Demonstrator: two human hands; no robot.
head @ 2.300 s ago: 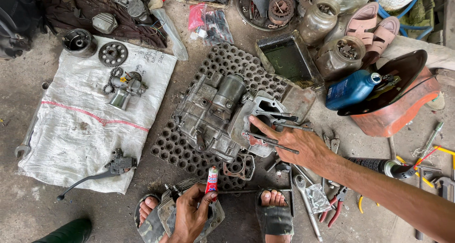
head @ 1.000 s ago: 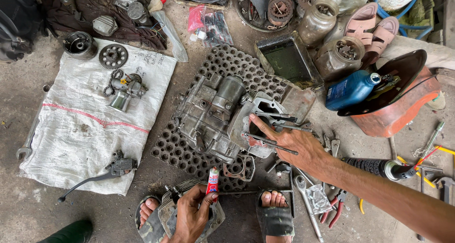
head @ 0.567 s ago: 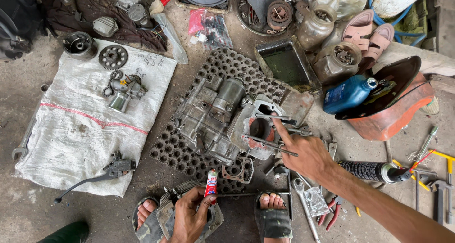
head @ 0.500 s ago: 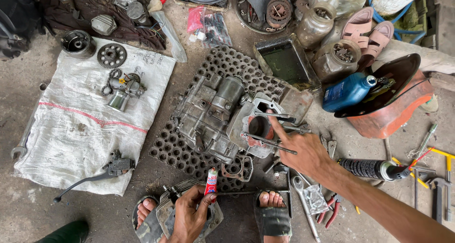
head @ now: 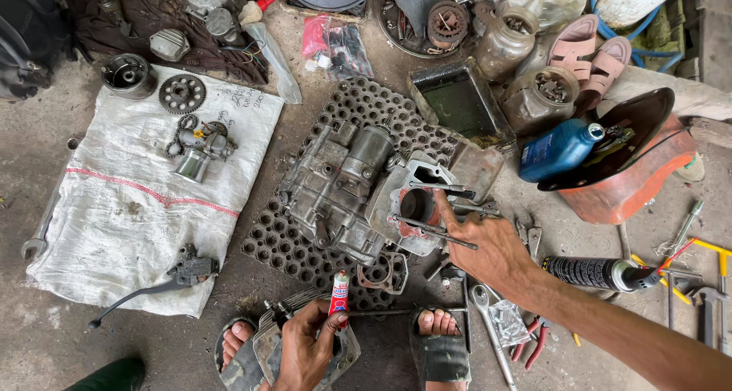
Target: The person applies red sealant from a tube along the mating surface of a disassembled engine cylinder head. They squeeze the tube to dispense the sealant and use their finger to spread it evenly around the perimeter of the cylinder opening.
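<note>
Nearest, the left hand (head: 305,353) pinches a small red-and-white sealant tube (head: 339,293) upright above a finned grey metal cylinder part (head: 263,345). Beyond, the right hand (head: 488,242), fingers loosely spread, touches the grey metal engine case (head: 347,189) on a perforated rubber mat (head: 282,246). Farther right, a blue plastic oil bottle (head: 560,149) lies in a rust-red shell (head: 633,185) on the concrete floor (head: 46,345).

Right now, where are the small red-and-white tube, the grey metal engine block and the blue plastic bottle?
small red-and-white tube (head: 339,293), head view, on its middle.
grey metal engine block (head: 339,189), head view, on its casing.
blue plastic bottle (head: 557,149), head view, on its side.
</note>
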